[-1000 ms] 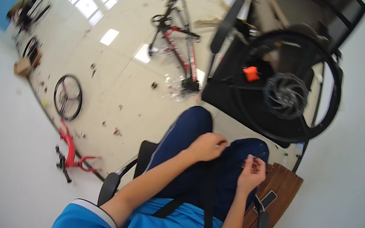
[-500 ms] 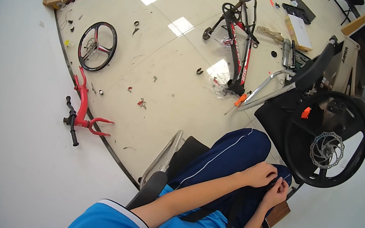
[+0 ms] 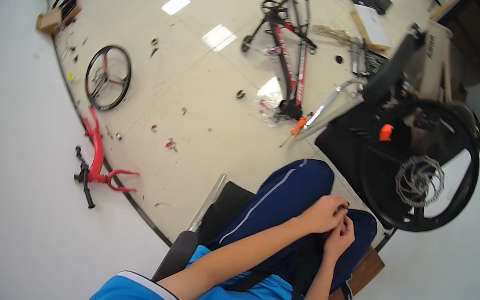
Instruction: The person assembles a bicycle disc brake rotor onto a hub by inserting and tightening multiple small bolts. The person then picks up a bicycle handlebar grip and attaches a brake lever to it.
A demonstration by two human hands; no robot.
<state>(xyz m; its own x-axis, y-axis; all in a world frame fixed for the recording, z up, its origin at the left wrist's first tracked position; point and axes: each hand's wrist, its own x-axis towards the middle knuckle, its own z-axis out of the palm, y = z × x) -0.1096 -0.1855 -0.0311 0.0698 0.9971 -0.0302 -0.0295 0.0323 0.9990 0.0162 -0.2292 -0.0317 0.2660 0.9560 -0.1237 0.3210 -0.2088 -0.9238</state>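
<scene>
My left hand (image 3: 324,212) and my right hand (image 3: 340,237) meet above my lap, over the dark blue trousers (image 3: 277,195). The fingertips of both are pinched together and touch each other. Something small and dark may sit between them, but it is too small to name. To the right of my hands, a black spoked wheel (image 3: 466,183) with a silver brake disc (image 3: 419,181) rests on a black chair (image 3: 344,144). An orange object (image 3: 386,133) shows through the wheel's spokes.
A black and red bicycle frame (image 3: 287,62) lies on the floor ahead. At the left are another wheel (image 3: 125,85) and a red frame with black handlebars (image 3: 98,157). Small parts (image 3: 171,145) are scattered about. A toolbox (image 3: 369,2) and white box (image 3: 372,27) lie far right.
The view has shifted, so the whole scene sits further left. My hands stay joined over my lap and have drawn slightly closer together.
</scene>
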